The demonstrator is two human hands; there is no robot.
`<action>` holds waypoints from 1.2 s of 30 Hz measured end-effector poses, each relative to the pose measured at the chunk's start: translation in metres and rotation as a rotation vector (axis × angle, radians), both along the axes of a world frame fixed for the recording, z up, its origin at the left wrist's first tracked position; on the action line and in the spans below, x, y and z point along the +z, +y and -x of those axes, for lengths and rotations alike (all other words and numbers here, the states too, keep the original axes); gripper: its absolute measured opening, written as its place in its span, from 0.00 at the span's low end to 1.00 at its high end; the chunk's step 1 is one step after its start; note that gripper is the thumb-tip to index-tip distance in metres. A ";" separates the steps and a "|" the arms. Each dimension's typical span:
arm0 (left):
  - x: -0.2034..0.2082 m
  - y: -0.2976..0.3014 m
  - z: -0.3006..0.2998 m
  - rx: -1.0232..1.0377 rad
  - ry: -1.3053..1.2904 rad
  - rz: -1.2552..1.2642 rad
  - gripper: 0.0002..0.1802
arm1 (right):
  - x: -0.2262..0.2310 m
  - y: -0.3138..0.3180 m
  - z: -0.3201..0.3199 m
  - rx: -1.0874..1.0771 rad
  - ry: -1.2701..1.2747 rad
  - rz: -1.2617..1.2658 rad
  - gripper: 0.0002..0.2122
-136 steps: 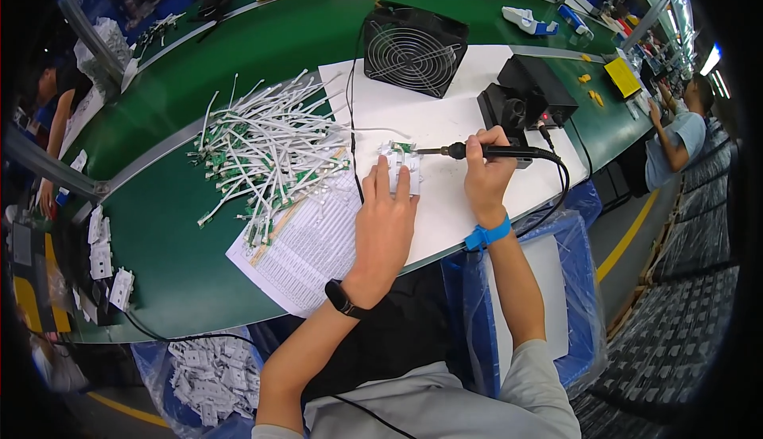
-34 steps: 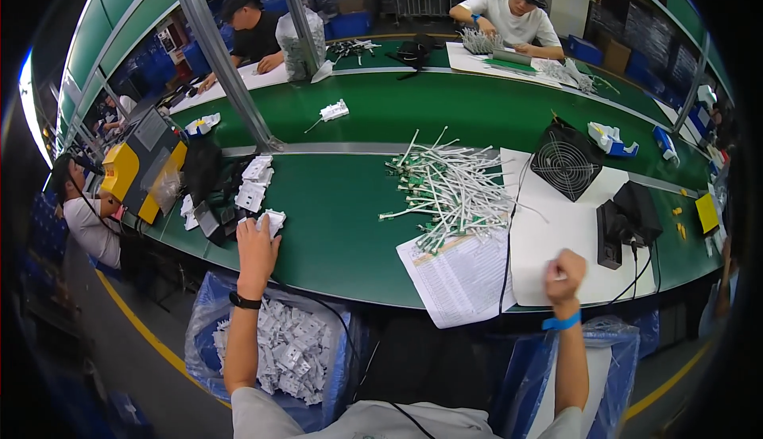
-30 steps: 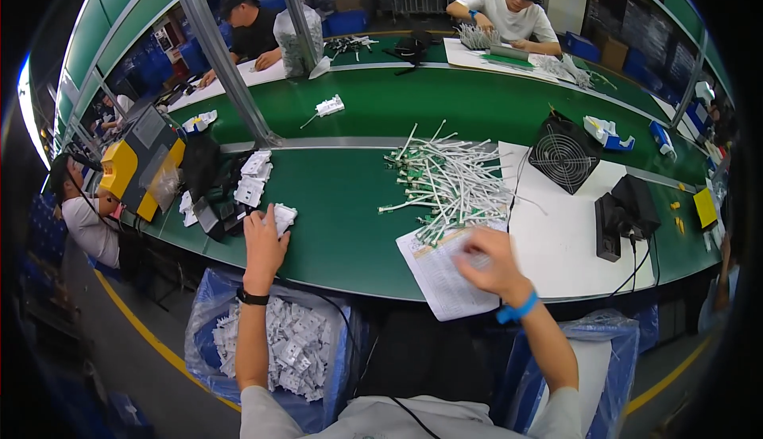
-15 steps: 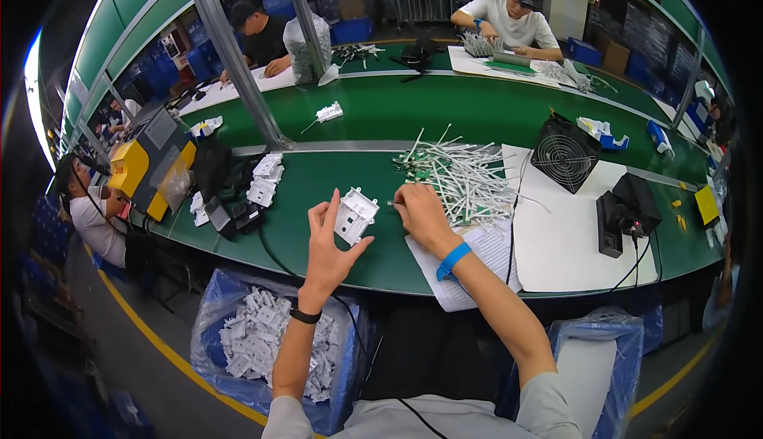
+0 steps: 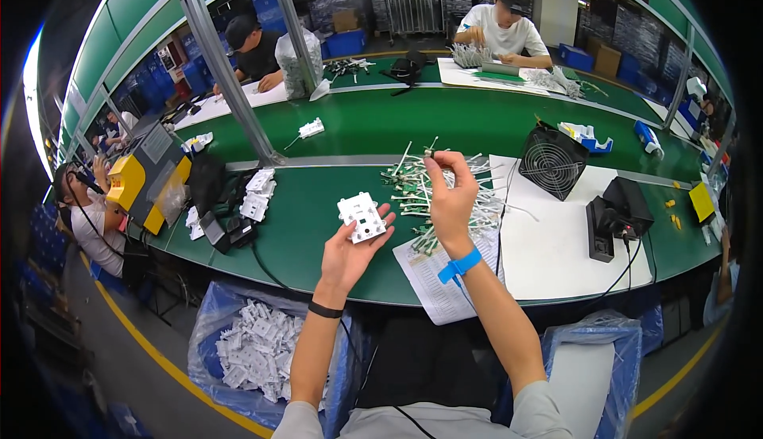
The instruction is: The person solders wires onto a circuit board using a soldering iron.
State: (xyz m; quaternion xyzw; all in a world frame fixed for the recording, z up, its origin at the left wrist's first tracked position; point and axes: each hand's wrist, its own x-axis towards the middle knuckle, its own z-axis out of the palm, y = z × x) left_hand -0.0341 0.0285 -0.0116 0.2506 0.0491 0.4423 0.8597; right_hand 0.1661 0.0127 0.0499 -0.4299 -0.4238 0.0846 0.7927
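Observation:
My left hand [image 5: 346, 255] grips a white plastic housing [image 5: 363, 218] between thumb and fingers, with the flat, holed face showing. Over the pile of white cables [image 5: 477, 224], my right hand [image 5: 451, 193] is raised with thumb and forefinger pinched on what looks like a white cable [image 5: 430, 151]. Only its small tip stands out above the fingers, and its other end is hard to make out. Small green circuit boards [image 5: 394, 175] sit at the pile's left ends. Printed paper sheets [image 5: 435, 284] lie partly beneath the pile and the right wrist.
Several white housings [image 5: 257, 194] lie left beside black devices [image 5: 230, 228]. A black fan [image 5: 552, 162] and black power adapters [image 5: 624, 215] stand on white board [image 5: 548, 268] at right. Below the table edge sits a blue-lined bin [image 5: 208, 312] of white parts. Two people work opposite.
My left hand has turned the housing from its hollow side to its flat face and shifted slightly right. My right hand has risen and moved away from it, over the cables.

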 end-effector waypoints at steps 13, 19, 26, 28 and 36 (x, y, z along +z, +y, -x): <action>0.026 -0.027 -0.038 0.431 0.283 -0.285 0.33 | -0.022 -0.068 0.000 0.904 0.201 0.508 0.07; 0.033 -0.043 -0.043 0.479 0.300 -0.307 0.34 | -0.028 -0.076 0.010 0.950 0.362 0.529 0.07; 0.032 -0.053 -0.036 0.480 0.263 -0.326 0.32 | -0.035 -0.082 0.013 0.996 0.426 0.545 0.07; 0.031 -0.055 -0.034 0.479 0.273 -0.331 0.32 | -0.035 -0.083 0.014 0.991 0.402 0.542 0.07; 0.032 -0.058 -0.026 0.505 0.261 -0.353 0.32 | -0.038 -0.082 0.021 1.037 0.435 0.555 0.07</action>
